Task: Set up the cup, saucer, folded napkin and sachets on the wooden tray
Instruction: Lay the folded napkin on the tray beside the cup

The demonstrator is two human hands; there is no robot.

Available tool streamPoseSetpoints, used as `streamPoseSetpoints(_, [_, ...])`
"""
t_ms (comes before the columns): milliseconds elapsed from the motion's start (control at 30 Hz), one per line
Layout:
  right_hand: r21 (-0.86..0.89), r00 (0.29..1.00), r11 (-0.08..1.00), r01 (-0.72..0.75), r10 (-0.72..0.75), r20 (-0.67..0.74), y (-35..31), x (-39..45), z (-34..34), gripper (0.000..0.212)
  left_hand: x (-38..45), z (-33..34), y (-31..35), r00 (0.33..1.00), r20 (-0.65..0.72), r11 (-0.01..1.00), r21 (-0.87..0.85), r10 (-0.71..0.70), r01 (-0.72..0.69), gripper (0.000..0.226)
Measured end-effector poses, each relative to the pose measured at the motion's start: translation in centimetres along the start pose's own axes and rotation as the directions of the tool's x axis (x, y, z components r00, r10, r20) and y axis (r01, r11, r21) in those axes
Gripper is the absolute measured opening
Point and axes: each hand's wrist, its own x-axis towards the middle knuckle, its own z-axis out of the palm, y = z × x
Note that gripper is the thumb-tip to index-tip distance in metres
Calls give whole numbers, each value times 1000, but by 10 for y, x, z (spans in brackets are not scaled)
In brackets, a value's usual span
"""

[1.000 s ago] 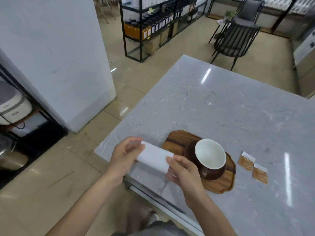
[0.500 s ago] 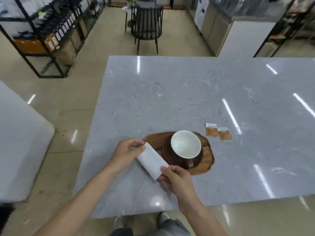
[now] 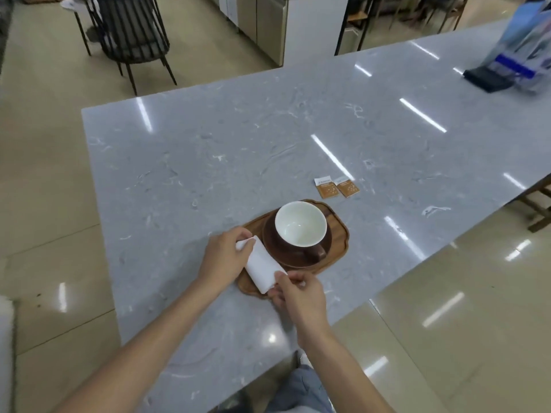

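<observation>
Since the earlier frame, the folded white paper napkin has been carried from beside the tray to a position over the near left part of the scalloped brown wooden tray, just beside the saucer. It is held at both ends: the far end is pinched by the left hand, and the near end is pinched between thumb and fingers of the right hand. This 2-ended hold is judged to keep the fold closed and the strip aligned with the free tray margin. Whether the napkin already rests on the wood cannot be told.

The brown round saucer lies on the tray, and the brown cup with white interior stands upright and empty on it, handle turned toward the near right. Tray space is therefore left mainly along the near left edge, which is judged to explain the chosen spot.

The 2 brown-and-white paper sachets lie side by side on the grey marbled stone surface, beyond the tray and apart from it; they are not yet placed. Nothing is seen between them and the tray.

A dark metal chair stands beyond the surface's far edge, and a blurred blue object at the far right. Neither obstructs the work.
</observation>
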Motion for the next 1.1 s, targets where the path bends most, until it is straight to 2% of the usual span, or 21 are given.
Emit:
streamPoseSetpoints(100, [-205, 983, 967, 151, -169, -73, 7, -5, 5, 20, -3, 2, -9, 990, 0, 990, 13, 139, -139, 18])
streamPoseSetpoints(200, [-345, 933, 883, 317, -356, -54, 13, -18, 10, 26, -8, 7, -20, 973, 7, 971, 70, 230, -230, 23])
streamPoseSetpoints(300, [-530, 856, 720, 448, -517, 21, 24, -27, 13, 38, -12, 10, -22, 954, -3, 946, 132, 299, -296, 27])
streamPoseSetpoints(367, [-648, 811, 588, 484, -580, 80, 32, -29, 13, 40, -12, 9, -24, 935, -17, 918, 196, 355, -345, 36])
streamPoseSetpoints(500, [-729, 769, 481, 488, -632, 98, 42, -28, 11, 40, -9, 9, -34, 913, -47, 897, 215, 405, -387, 28])
streamPoseSetpoints(767, [-753, 734, 445, 484, -675, 73, 45, -25, 19, 48, 2, 10, -39, 928, -29, 927, 66, 370, -368, 25])
streamPoseSetpoints(867, [-756, 740, 454, 471, -670, 59, 46, -24, 20, 48, 5, 9, -39, 960, 31, 960, -44, 277, -275, 28])
streamPoseSetpoints(967, [-750, 745, 465, 470, -665, 54, 46, -23, 21, 47, 6, 8, -42, 971, 83, 973, -81, 223, -217, 32])
streamPoseSetpoints(1100, [-741, 741, 464, 485, -668, 66, 47, -21, 19, 46, 0, 5, -43, 938, 27, 937, -71, 345, -343, 34])
